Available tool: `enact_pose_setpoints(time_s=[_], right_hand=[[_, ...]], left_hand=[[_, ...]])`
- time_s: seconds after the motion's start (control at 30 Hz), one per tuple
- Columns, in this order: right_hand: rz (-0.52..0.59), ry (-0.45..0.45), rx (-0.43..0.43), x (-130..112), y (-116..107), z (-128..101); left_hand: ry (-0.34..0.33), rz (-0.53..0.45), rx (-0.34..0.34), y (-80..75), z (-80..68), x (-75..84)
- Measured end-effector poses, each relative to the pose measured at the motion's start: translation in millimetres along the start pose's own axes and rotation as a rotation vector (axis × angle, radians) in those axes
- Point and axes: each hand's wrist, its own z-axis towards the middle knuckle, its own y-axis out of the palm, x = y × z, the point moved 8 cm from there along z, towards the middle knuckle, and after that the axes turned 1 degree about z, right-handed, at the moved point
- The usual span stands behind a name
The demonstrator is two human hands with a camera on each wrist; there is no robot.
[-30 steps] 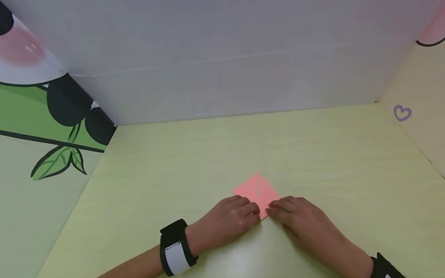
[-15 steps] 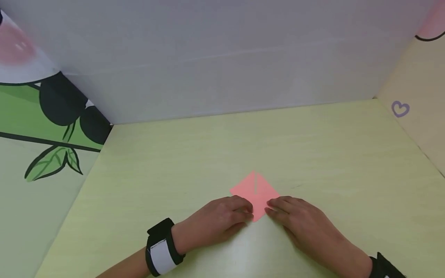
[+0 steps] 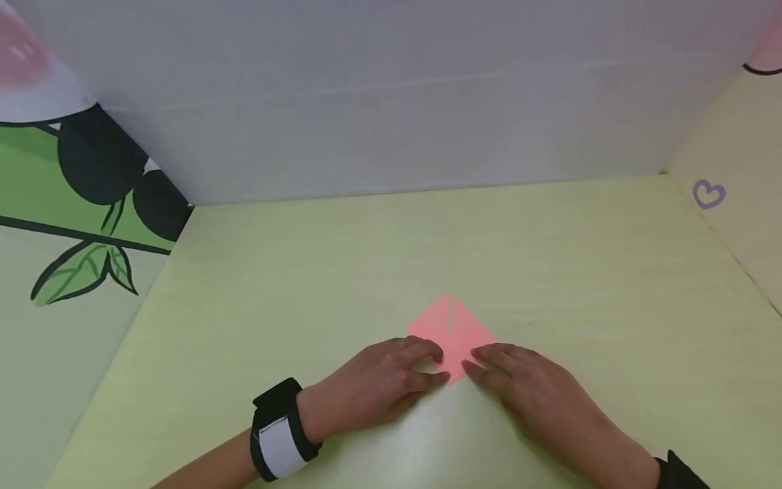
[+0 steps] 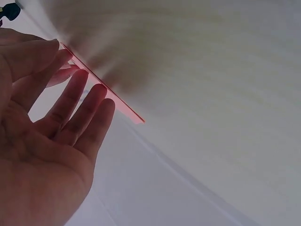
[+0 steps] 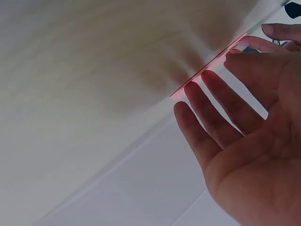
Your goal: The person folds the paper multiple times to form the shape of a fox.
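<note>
A small square of pink folded paper (image 3: 457, 345) lies flat on the table, one corner pointing away from me, with a narrow slit between two flaps at that far corner. My left hand (image 3: 373, 384) rests on its left side, thumb and forefinger apart near the bottom corner. On the right side, the fingertips of my right hand (image 3: 544, 390) touch the paper. In the left wrist view the pink paper (image 4: 123, 109) appears edge-on beside loosely extended fingers. The right wrist view likewise has nearly straight fingers along the paper edge (image 5: 178, 94). My hands cover the paper's lower sides.
The pale yellow-green table (image 3: 318, 272) ends at a grey-white wall (image 3: 391, 142) at the back. A panel with printed green leaves (image 3: 85, 272) stands at the left, and a beige panel with a purple heart (image 3: 709, 195) at the right. Each wrist wears a black strap (image 3: 282, 431).
My left hand has shifted slightly left, and its thumb has spread from the forefinger, showing more of the paper's middle. My right hand stays almost in place. The head view has shifted slightly.
</note>
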Motion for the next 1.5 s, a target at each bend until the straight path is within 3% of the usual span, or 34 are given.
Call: enact_pose_setpoints(time_s=[0.37, 0.8, 1.13, 1.33, 1.5], right_hand=[[-0.009, -0.06, -0.041, -15, 7, -1], [-0.04, -0.082, -0.02, -13, 7, 0], [-0.06, -0.069, -0.003, -7, 5, -2], [-0.062, -0.006, -0.044, 5, 5, -7], [-0.076, 0.005, -0.001, 12, 3, -7]], left_hand=[[-0.008, 0.019, -0.015, 1.3, 0.6, 0.8], [-0.006, 0.056, -0.048, 3.6, -1.2, 0.2], [0.005, 0.1, -0.022, 3.3, 0.3, 2.5], [0.003, 0.102, -0.026, 4.8, 0.4, 2.3], [-0.004, 0.109, -0.043, 5.0, 0.3, 1.8]])
